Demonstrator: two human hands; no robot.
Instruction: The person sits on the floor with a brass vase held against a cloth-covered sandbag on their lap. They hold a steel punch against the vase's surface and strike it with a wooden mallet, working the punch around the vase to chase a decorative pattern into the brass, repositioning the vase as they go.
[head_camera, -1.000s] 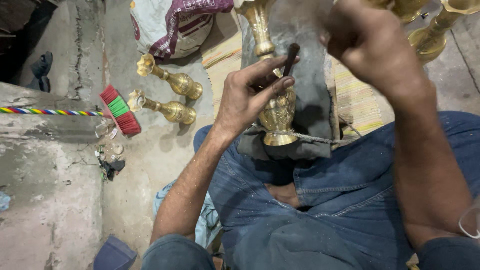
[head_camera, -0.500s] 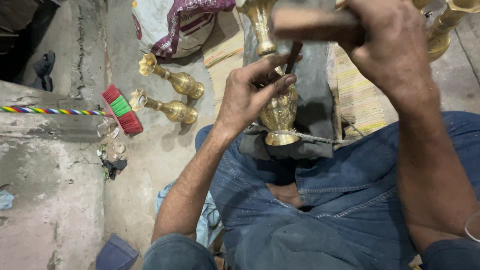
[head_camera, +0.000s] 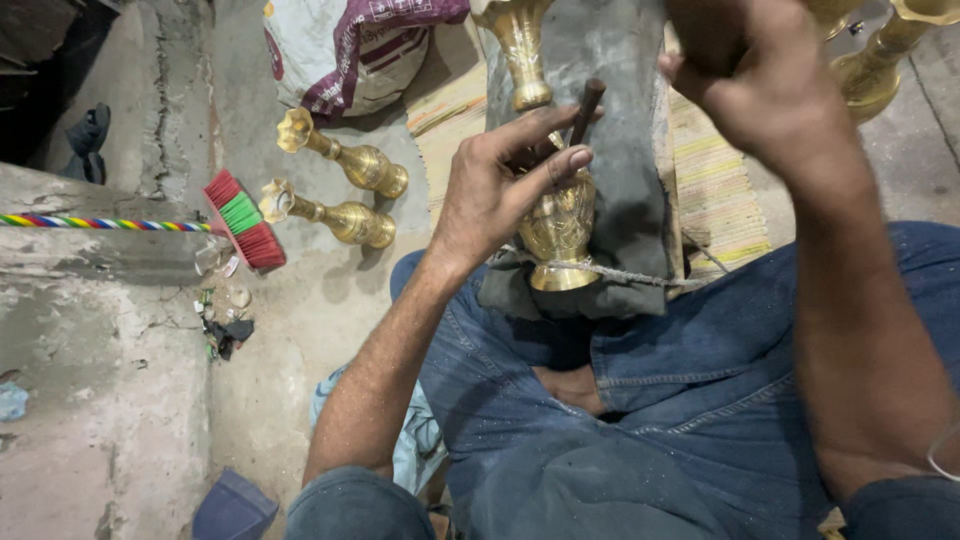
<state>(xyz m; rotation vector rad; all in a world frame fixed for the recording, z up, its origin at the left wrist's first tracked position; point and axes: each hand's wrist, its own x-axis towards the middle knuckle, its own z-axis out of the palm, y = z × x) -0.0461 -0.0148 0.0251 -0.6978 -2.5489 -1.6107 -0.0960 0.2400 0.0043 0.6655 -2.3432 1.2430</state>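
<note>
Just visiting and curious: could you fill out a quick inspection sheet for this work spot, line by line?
Surface: rough concrete floor; a dark block rests against the lap.
Job's things: brass vase tied to the block with cord; dark punch set on it.
Clutter: two brass vases lying down, broom, printed sack, striped mat.
Hands: left hand steadies punch and vase; right hand raised, contents hidden.
Cables: nothing seen.
Surroundings: more brassware top right.

i see one view only, from the head; it faces steeply down, close over my lap and the concrete floor (head_camera: 150, 400)
</note>
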